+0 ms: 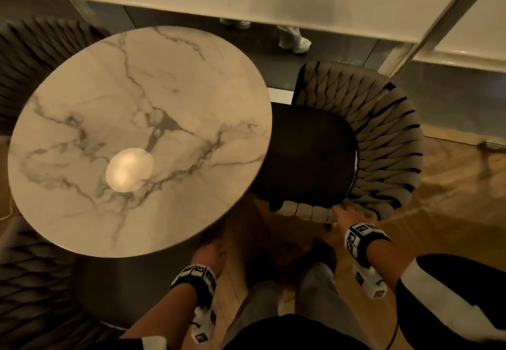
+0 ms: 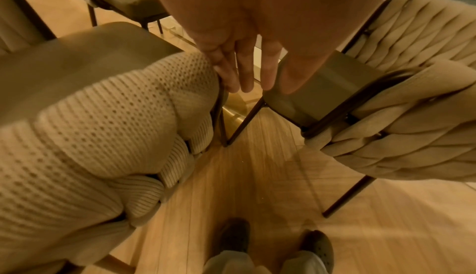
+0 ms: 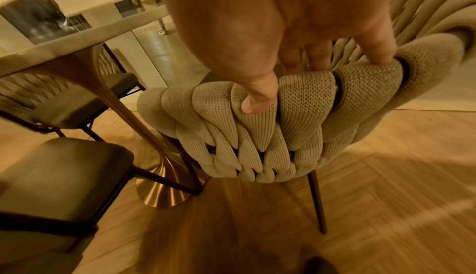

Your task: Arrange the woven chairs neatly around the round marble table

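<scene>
Head view: round marble worktop [image 1: 137, 136] fills the left-centre. One woven chair [image 1: 383, 141] stands at its 3 o'clock, dark seat [image 1: 306, 155] partly tucked under the rim, curved back facing away from the worktop.

Right hand [image 1: 351, 217] grips the near end of that chair's woven armrest; in the right wrist view the thumb [image 3: 257, 99] presses on the outer weave, fingers [image 3: 378, 52] curled over the top edge.

Left hand [image 1: 210, 253] hangs low at 6 o'clock below the rim; in the left wrist view its fingers [image 2: 243, 75] are straight and close together, beside a second chair's weave [image 2: 103, 125]. Contact: cannot tell.

Two more woven chairs, dim, at 9 o'clock [image 1: 41, 56] and 7 o'clock [image 1: 32, 289].

Floor: wood parquet [image 1: 451, 185].
</scene>
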`<state>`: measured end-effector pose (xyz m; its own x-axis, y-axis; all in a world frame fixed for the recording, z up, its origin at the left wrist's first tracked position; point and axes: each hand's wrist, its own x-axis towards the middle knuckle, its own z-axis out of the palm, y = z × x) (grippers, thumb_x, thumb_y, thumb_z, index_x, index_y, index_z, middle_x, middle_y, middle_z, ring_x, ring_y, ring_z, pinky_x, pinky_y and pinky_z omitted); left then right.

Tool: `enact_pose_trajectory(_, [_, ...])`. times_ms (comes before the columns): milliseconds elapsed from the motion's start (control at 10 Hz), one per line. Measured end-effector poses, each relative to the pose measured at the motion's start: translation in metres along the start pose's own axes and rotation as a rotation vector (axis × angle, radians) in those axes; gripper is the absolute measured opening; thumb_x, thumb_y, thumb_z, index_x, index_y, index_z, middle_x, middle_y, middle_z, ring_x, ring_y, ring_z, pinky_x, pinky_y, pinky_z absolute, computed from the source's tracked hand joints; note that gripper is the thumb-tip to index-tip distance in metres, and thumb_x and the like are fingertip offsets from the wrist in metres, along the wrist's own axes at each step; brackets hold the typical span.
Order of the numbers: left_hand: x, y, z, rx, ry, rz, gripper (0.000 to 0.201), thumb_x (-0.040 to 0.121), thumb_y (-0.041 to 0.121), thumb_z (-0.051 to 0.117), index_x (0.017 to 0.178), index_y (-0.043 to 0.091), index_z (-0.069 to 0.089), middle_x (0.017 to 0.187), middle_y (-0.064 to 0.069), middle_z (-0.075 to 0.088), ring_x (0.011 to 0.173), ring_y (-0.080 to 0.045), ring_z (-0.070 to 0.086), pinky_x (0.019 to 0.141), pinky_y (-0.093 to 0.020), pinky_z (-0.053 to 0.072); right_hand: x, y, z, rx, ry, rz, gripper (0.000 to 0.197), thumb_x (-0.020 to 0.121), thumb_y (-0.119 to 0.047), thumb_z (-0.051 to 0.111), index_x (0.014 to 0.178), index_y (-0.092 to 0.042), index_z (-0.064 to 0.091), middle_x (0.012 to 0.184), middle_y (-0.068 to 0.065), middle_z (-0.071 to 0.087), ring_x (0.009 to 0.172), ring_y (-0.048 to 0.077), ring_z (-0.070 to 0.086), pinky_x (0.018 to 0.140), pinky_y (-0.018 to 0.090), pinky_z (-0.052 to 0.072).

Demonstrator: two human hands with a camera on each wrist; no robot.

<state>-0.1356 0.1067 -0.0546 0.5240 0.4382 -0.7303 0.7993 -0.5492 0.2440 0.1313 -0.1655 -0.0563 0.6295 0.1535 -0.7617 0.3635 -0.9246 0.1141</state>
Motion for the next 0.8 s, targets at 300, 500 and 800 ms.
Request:
enact_pose_trajectory(300, [-0.012,-0.017,-0.011,0.051,-0.020,0.048,0.037,0.093,0.032,0.050,0.128,0.023,0.056,0.130,-0.007,0.061,0.116,-0.024,0.059,0.096,-0.031,0.047,-0.017,-0.016,-0.009,-0.002,-0.044,0.028,0.048,0.095,-0.040,0.047,0.138,-0.021,0.040,0.145,0.019,0.042,0.133,0.042,0.039,0.107,0.058,0.036])
enact_pose_trajectory(500, [-0.019,-0.022,-0.011,0.068,-0.003,0.063,0.037,0.091,0.034,0.052,0.126,0.024,0.056,0.127,-0.006,0.061,0.114,-0.024,0.058,0.094,-0.030,0.045,-0.025,-0.019,0.005,-0.026,0.056,0.050,0.049,0.094,-0.046,0.048,0.137,-0.024,0.042,0.142,0.016,0.044,0.133,0.038,0.039,0.106,0.056,0.035])
enact_pose_trajectory(800, [-0.020,-0.030,0.007,0.093,0.005,0.195,0.022,0.091,0.038,0.050,0.111,0.034,0.058,0.115,0.001,0.060,0.110,-0.020,0.059,0.092,-0.030,0.046,-0.054,0.006,0.053,0.320,0.232,-0.139,0.058,0.091,-0.045,0.037,0.146,-0.028,0.035,0.152,0.011,0.037,0.136,0.032,0.039,0.111,0.047,0.039])
